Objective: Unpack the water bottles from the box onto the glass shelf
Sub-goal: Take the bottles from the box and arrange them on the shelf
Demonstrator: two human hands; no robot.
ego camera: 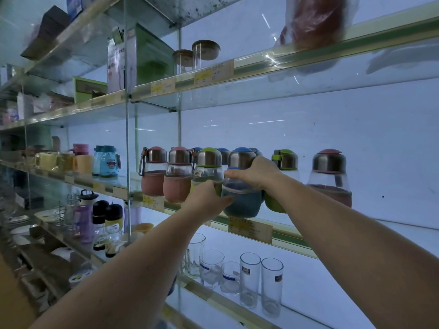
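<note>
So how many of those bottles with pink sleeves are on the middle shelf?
3 pink-sleeved bottles show: two side by side at the row's left end, one apart at the far right. Back-row bottles are mostly hidden, so there may be more.

A shop: tiers of glass shelves (308, 91) with price labels (249, 227) along their front edges, stocked with rows of like water bottles (178, 176), drinking glasses (249, 279), mugs (82, 163) and boxed goods (90, 87).

Clear glass bottle (240, 179) with brushed metal cap, matt blue cloth sleeve, glossy glass shelf (297, 236)
</note>
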